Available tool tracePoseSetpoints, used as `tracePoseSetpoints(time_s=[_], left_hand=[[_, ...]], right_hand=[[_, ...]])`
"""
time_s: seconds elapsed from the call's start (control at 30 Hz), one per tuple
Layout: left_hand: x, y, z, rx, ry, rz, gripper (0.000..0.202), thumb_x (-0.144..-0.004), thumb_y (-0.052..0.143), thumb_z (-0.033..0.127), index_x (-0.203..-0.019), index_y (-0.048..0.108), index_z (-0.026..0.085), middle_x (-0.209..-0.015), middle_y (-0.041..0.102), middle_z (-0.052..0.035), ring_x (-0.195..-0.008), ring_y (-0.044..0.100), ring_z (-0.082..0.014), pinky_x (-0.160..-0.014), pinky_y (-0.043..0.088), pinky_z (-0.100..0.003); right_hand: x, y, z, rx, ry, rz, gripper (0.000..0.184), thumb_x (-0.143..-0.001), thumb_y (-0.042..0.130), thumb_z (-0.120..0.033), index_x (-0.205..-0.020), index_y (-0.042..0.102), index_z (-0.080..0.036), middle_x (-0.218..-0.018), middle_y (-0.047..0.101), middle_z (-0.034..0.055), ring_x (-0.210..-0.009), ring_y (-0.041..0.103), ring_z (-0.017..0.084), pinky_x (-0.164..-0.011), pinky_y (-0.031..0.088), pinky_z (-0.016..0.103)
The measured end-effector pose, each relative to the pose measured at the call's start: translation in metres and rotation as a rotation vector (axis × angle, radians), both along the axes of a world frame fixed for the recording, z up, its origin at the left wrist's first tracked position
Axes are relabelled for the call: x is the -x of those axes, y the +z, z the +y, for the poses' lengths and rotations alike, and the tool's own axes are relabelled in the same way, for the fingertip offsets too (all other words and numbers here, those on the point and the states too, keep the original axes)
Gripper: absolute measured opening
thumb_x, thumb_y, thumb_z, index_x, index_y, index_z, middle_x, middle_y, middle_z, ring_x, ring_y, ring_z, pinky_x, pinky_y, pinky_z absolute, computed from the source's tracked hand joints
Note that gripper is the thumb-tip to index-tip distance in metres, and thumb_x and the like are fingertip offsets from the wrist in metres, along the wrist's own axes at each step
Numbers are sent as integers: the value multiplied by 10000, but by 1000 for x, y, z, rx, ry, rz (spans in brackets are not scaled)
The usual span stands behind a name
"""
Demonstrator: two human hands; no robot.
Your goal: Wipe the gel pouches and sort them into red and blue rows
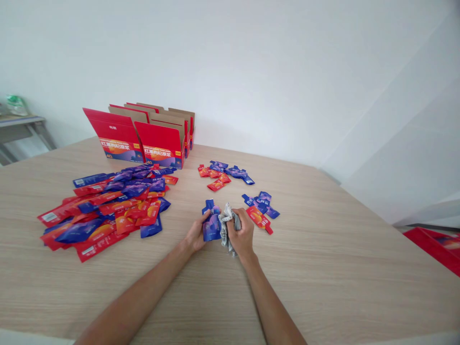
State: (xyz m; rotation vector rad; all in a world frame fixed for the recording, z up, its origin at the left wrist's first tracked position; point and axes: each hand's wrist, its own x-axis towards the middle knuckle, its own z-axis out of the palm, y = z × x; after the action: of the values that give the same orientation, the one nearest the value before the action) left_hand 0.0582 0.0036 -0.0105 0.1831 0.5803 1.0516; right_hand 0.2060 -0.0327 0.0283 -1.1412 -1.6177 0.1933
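Note:
My left hand grips a blue spouted pouch by its left edge, spout end pointing away from me. Bunched in my right hand is a grey-and-white striped cloth, which is up against the pouch's right side; whether it presses on the pouch I cannot tell. To the left lies a large heap of red and blue pouches. Right of my right hand are a few blue pouches and a red pouch. Farther back sits another small group of red pouches and blue pouches.
Several open red cartons stand in rows behind the heap, flaps raised, near the white wall. At the far right a red box shows beyond the edge of the wooden table. A side table is at far left.

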Motion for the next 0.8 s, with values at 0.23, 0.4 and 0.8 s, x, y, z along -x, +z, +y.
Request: tracePoseSetpoints(time_s=[0.23,0.4,0.8], left_hand=[[-3,11,-4,-77,37,-66,373,-1032,471,324,-1342,632,192,-1128,774,-111,-971,762,-237,-899,606,-373],[0,5,0,-87,72,-32,390,-1028,489,376,-1361,617,220,-1136,773,-102,-979,754,-217,-908,590,-358],[-29,-3,-28,-68,-104,0,348,-996,565,375,-1208,715,143,-1058,789,-110,-983,759,-267,-912,582,-360]], right_hand=[[3,-9,0,101,265,-271,221,-890,552,-166,-1050,685,-239,-1050,687,43,-971,673,196,-865,529,284],[14,-22,0,249,315,-526,226,-877,613,-135,-1038,714,-259,-1060,704,26,-916,683,190,-811,529,265],[0,-19,8,176,-47,-292,241,-941,544,-162,-1123,682,-242,-1075,670,45,-951,678,204,-806,528,282]])
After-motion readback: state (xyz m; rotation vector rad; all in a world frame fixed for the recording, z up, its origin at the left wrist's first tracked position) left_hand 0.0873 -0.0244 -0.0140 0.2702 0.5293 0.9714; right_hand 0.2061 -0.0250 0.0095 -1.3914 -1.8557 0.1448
